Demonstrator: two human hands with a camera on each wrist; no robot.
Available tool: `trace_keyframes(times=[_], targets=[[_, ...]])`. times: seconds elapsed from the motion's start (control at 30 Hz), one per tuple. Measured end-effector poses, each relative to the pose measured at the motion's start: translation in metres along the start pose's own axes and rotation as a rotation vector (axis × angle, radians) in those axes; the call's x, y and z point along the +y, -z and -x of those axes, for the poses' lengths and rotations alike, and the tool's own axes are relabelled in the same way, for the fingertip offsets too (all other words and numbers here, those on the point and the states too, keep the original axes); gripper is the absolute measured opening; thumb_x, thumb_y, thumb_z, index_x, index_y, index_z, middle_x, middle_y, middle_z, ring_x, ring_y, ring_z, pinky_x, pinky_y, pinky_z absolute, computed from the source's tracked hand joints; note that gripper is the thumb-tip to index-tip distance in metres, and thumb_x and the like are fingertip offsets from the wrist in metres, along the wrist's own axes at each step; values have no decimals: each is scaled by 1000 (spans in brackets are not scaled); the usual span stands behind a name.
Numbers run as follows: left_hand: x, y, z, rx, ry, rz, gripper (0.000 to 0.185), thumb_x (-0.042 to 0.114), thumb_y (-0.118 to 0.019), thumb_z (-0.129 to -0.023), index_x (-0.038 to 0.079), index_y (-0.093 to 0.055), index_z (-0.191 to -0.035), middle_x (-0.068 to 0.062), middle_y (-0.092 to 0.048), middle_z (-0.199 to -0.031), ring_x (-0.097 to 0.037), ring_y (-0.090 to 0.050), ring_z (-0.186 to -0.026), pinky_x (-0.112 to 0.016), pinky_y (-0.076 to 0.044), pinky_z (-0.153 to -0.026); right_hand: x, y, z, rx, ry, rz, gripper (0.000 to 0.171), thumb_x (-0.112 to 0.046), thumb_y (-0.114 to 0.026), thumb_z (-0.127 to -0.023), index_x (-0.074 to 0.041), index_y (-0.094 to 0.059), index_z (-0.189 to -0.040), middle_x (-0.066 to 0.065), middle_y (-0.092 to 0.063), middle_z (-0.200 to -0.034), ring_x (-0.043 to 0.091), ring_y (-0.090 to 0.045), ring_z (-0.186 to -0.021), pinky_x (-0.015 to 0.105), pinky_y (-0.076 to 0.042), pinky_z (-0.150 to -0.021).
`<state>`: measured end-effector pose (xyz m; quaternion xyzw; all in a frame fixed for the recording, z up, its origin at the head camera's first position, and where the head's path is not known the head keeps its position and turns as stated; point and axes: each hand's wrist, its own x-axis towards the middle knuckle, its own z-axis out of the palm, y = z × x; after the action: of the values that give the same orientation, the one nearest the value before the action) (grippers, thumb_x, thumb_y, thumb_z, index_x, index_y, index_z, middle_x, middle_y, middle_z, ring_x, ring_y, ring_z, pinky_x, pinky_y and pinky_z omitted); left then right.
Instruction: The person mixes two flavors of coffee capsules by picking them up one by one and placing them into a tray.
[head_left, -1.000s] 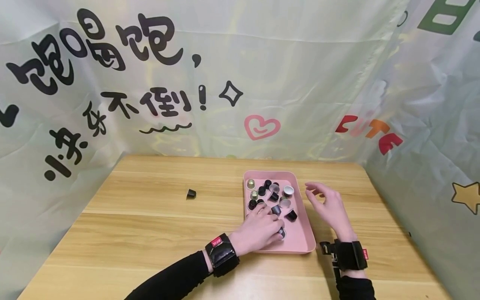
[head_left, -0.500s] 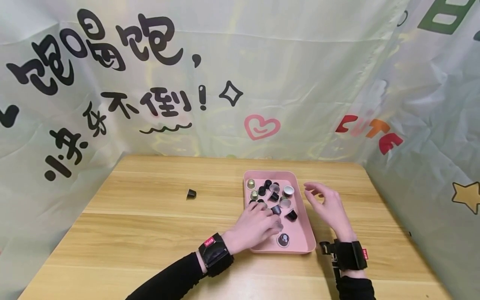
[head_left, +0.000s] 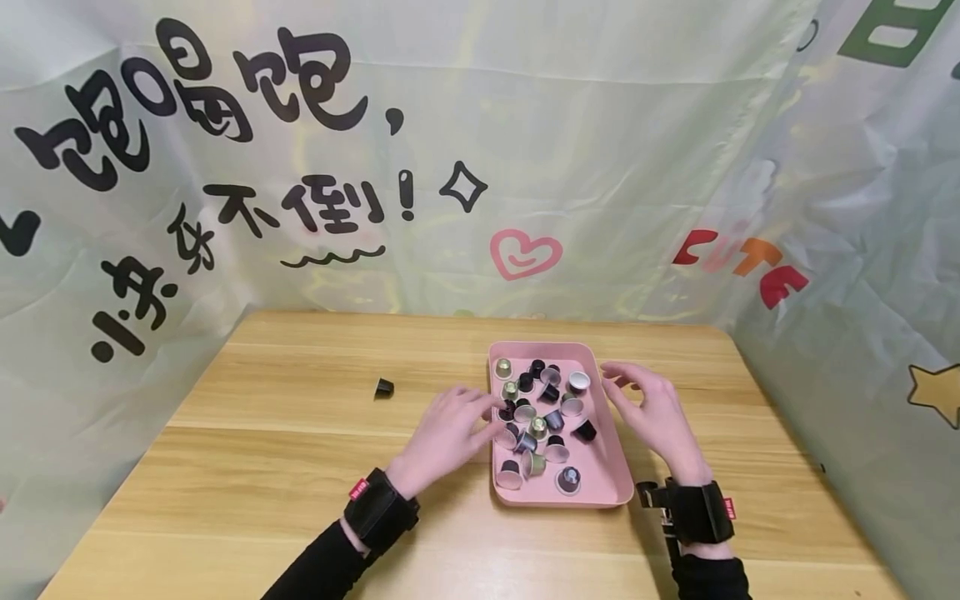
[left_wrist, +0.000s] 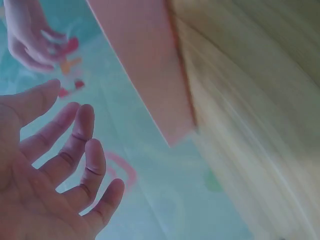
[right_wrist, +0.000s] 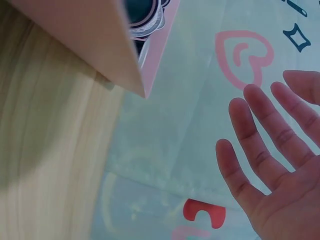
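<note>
I see my left hand (head_left: 448, 431), fingers spread and holding nothing, just left of the pink tray (head_left: 607, 467) of capsules (head_left: 540, 417) on the counter (head_left: 262, 433), nearer them than my equally relaxed right hand (head_left: 652, 412) at the tray's right rim.

Black sleeves, blk wristbands w/ red tags

The left hand (head_left: 448, 435) is pulled back out of the tray (head_left: 611, 475) and is now held open just beside its left edge, over the table (head_left: 262, 450). The capsules (head_left: 534, 425) it was covering are uncovered. The right hand (head_left: 651, 410) is shifted slightly closer to the tray's right rim.
</note>
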<state>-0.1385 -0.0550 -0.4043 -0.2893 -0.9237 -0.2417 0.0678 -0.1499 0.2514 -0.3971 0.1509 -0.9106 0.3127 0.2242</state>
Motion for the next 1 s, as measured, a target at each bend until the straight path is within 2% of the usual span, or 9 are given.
trace_keyframes(times=[0.13, 0.27, 0.37, 0.47, 0.67, 0.83, 1.0], targets=[[-23, 7, 7, 81, 65, 13, 33, 25, -70, -93, 12, -67, -123, -11, -71, -119, -31, -62, -115, -54, -50, -102, -3, 1, 0, 10, 9, 0, 24, -7, -67, -95, -2, -70, -118, 16, -75, -107, 27, -67, -89, 25, -46, -73], [-48, 12, 13, 148, 144, -60, 35, 23, -73, -91, 12, -67, -124, -13, -67, -126, -35, -60, -119, -57, -49, -104, -4, 1, 0, 22, 29, 0, 24, -5, -68, -93, -2, -71, -117, 15, -75, -106, 27, -67, -87, 25, -47, -73], [-67, 15, 19, 185, 202, -98, 40, 20, -76, -88, 12, -66, -125, -14, -65, -127, -38, -58, -118, -59, -49, -100, -5, 0, -1, 13, 54, 1, 24, -4, -69, -92, -2, -71, -116, 14, -76, -105, 26, -68, -86, 28, -50, -74], [-84, 18, 23, 196, 246, -100, 44, 17, -77, -87, 10, -64, -128, -16, -63, -130, -40, -56, -119, -60, -49, -100, -5, -2, -1, 4, 68, 2, 24, -4, -70, -92, -3, -71, -116, 13, -76, -104, 25, -68, -86, 31, -51, -76], [-108, 22, 30, 186, 284, -141, 47, 9, -77, -85, 6, -63, -129, -20, -60, -134, -46, -55, -119, -61, -48, -101, -3, -4, 0, 6, 82, 2, 24, -2, -70, -90, -3, -72, -114, 13, -76, -104, 25, -68, -85, 31, -52, -75], [-118, 22, 32, 173, 294, -173, 47, 6, -76, -84, 6, -62, -129, -20, -60, -135, -47, -55, -119, -63, -47, -101, 0, -5, 1, 6, 87, 5, 25, -1, -71, -89, -4, -72, -114, 13, -76, -105, 24, -68, -84, 30, -52, -73], [-121, 23, 32, 151, 292, -192, 47, 5, -76, -85, 6, -62, -129, -18, -61, -135, -46, -55, -118, -62, -48, -100, 2, -5, 2, 2, 85, 7, 25, -1, -71, -89, -3, -72, -114, 14, -76, -105, 25, -69, -84, 31, -53, -74]])
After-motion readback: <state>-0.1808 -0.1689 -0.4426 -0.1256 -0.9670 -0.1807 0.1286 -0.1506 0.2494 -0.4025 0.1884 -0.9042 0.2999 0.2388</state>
